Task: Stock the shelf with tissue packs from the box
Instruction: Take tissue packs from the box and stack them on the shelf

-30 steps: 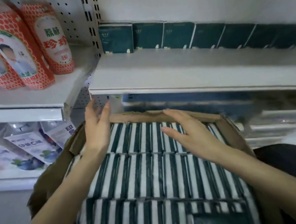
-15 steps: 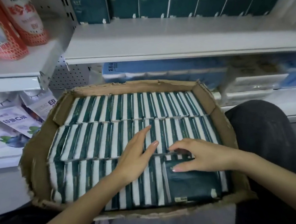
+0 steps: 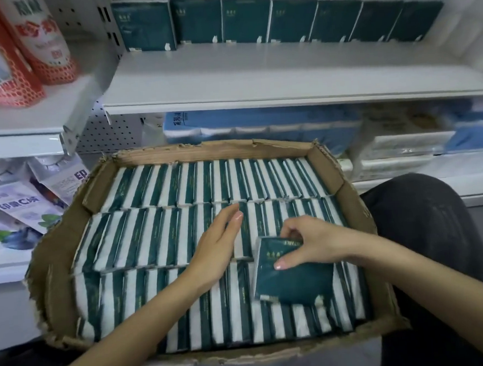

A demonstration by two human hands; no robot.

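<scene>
A tissue pack (image 3: 294,276) lies flat atop the upright rows in the cardboard box (image 3: 55,281), pinched at its upper edge by the right hand (image 3: 313,242). The left hand (image 3: 216,247) rests straight-fingered on the middle row beside it.

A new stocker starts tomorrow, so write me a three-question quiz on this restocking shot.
1. True or false: the right hand grips a dark green tissue pack lying flat atop the others.
2. The left hand is: A) open, holding nothing; B) gripping a pack; C) clenched in a fist.
3. Fill in: the upright packs in the cardboard box stand in ___ rows.
Key: 1 true; 2 A; 3 three.
</scene>
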